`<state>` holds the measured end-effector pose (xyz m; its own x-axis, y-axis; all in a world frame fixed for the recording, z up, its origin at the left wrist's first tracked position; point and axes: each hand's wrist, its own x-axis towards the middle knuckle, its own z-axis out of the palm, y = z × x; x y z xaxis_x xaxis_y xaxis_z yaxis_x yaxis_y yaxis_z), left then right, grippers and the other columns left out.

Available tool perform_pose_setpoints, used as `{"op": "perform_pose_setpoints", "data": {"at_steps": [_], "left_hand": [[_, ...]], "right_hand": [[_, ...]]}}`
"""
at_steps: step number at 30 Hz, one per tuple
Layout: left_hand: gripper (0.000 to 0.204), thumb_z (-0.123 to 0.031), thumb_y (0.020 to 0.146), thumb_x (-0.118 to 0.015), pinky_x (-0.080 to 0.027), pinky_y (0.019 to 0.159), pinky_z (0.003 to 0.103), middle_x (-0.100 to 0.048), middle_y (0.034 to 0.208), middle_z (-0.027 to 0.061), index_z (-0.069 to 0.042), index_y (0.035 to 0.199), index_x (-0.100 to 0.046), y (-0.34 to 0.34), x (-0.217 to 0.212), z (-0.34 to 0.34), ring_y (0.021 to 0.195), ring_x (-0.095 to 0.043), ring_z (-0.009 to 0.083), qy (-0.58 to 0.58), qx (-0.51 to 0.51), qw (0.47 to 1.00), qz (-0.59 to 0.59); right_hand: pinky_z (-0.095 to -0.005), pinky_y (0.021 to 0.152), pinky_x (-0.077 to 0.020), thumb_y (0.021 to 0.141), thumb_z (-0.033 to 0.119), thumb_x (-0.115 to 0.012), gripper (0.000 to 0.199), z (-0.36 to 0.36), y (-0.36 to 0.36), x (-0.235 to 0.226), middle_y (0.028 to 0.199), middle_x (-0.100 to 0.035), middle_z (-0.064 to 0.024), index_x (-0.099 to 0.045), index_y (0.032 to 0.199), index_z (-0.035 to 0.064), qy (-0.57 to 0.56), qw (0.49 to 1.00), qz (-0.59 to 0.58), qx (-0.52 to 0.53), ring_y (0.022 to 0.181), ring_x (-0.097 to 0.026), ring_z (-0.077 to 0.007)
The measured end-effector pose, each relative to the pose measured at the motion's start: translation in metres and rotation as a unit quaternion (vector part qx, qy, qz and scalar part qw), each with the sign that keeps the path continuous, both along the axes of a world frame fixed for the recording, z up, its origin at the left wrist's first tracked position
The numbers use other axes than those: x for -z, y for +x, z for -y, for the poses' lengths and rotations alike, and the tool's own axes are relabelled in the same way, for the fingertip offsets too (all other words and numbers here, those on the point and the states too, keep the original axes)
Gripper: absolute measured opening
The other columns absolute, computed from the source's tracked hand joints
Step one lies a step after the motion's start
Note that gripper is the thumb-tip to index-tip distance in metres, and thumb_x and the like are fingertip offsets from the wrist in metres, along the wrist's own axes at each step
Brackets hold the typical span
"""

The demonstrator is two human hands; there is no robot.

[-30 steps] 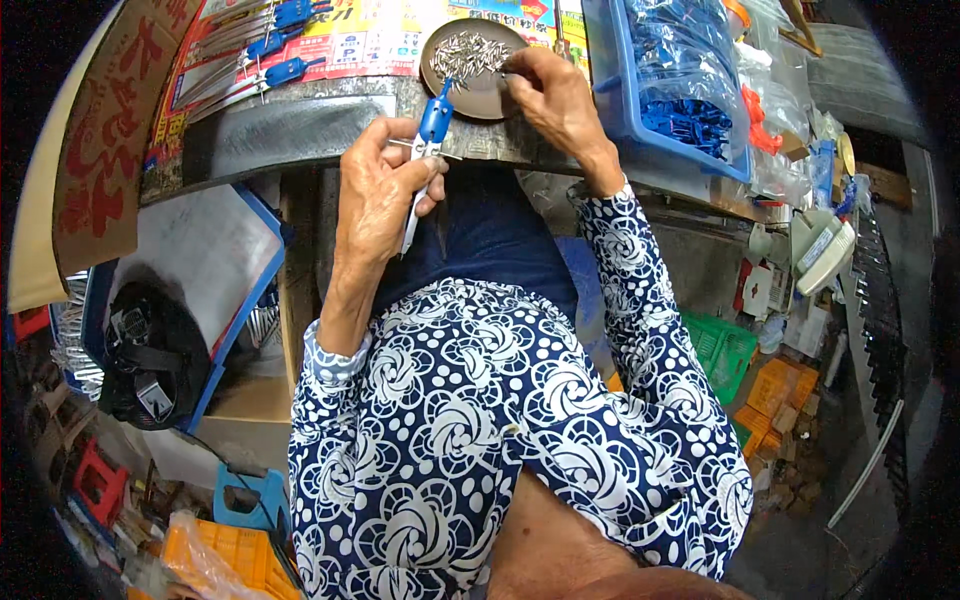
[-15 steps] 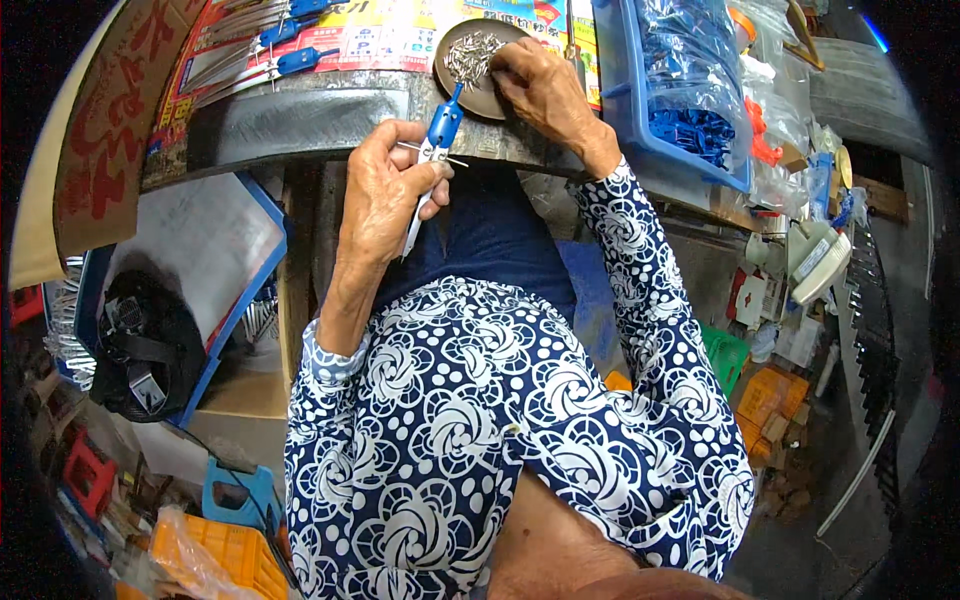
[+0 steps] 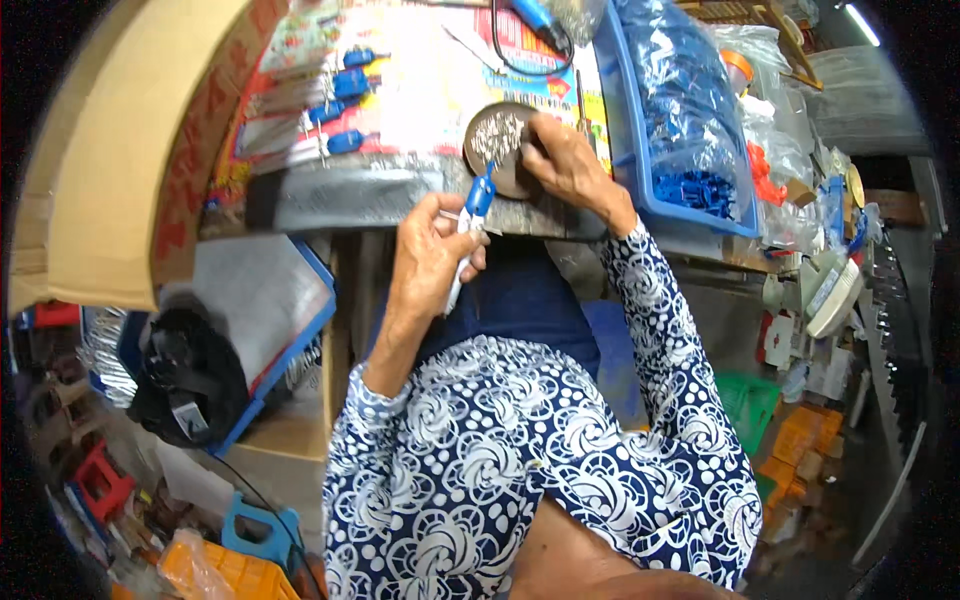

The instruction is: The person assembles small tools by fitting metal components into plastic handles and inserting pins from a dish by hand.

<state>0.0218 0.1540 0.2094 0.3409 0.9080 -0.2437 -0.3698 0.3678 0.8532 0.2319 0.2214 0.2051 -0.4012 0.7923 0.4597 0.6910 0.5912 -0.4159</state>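
Note:
My left hand (image 3: 436, 250) is closed round a tool with a blue plastic end and a flat silver body (image 3: 481, 197). Its blue tip points up toward the near rim of a round brown dish (image 3: 475, 152). Small silver metal pins (image 3: 497, 136) lie heaped in that dish. Over the dish's right side, my right hand (image 3: 572, 163) has its fingers drawn together; whatever is between them is hidden. Several similar tools with blue ends (image 3: 346, 142) and long silver parts lie in a row on the bench to the left.
A blue crate (image 3: 640, 190) of bagged blue parts stands right of the dish. Left of the bench, a cardboard sheet (image 3: 100, 150) rises. A blue corded tool (image 3: 540, 20) lies at the back. A dark metal strip (image 3: 345, 198) runs along the bench's front edge.
The view has shifted, bringing more of the bench's far side into sight. My right hand has moved slightly off the pins toward the dish's right side. My left hand keeps hold of the tool.

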Motion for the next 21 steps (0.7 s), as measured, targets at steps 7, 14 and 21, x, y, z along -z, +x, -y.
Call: {"op": "perform_pose_setpoints", "data": {"at_steps": [7, 14, 21], "left_hand": [[0.024, 0.005, 0.071, -0.052, -0.037, 0.036, 0.022, -0.055, 0.064, 0.0110, 0.002, 0.093, -0.042, 0.018, -0.097, 0.010, 0.047, -0.051, 0.0130, -0.026, 0.004, 1.000, 0.002], [0.028, 0.006, 0.073, -0.052, -0.039, 0.040, 0.022, -0.056, 0.069, 0.0102, 0.003, 0.099, -0.042, 0.017, -0.176, 0.007, 0.052, -0.053, 0.0136, -0.004, 0.038, 0.999, 0.008], [0.024, 0.006, 0.074, -0.053, -0.037, 0.038, 0.022, -0.055, 0.064, 0.0101, 0.004, 0.096, -0.043, 0.015, -0.187, 0.009, 0.049, -0.051, 0.0121, 0.013, 0.018, 1.000, 0.007]], "right_hand": [[-0.0331, 0.056, -0.0380, 0.072, 0.010, -0.052, 0.014, 0.014, 0.009, -0.116, 0.066, -0.045, -0.0131, -0.044, 0.076, -0.0010, -0.132, 0.984, -0.096, 0.064, 0.061, -0.045, -0.0242], [-0.0264, 0.052, -0.0385, 0.069, 0.010, -0.054, 0.016, 0.023, 0.009, -0.201, 0.065, -0.047, -0.0062, -0.048, 0.078, -0.0022, -0.216, 0.955, -0.189, 0.080, 0.056, -0.045, -0.0123], [-0.0198, 0.051, -0.0365, 0.068, 0.002, -0.054, 0.013, 0.032, -0.004, -0.216, 0.067, -0.050, -0.0003, -0.053, 0.081, -0.0015, -0.205, 0.941, -0.264, 0.051, 0.057, -0.044, -0.0052]]}}
